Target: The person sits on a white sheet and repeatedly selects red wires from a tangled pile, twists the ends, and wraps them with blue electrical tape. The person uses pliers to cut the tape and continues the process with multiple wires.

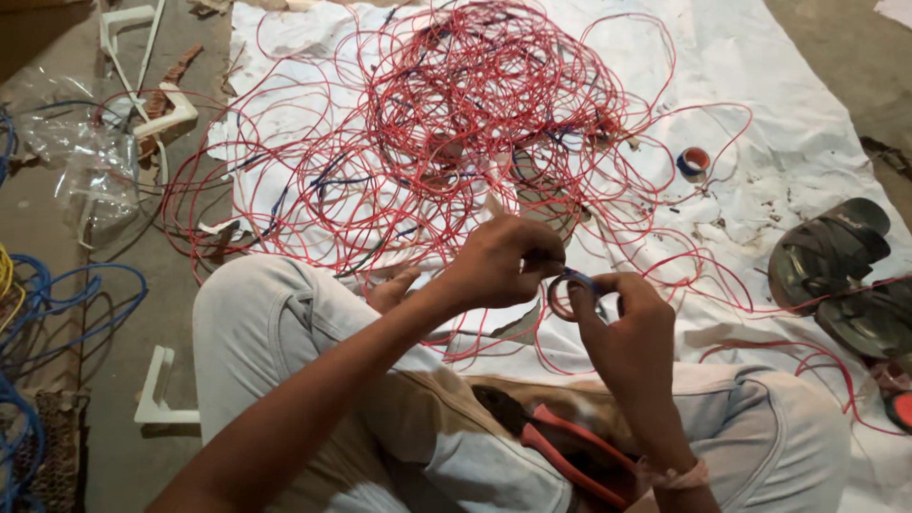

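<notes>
Both hands' fingers [532, 261] pinching tape roll [568, 296]

Straight ahead of the hands a big tangled heap of thin red wire [475, 123] blocks the white cloth sheet [807, 142], pliers with red handles [570, 446] fill the lap, while bare sheet lies open right of the heap
</notes>
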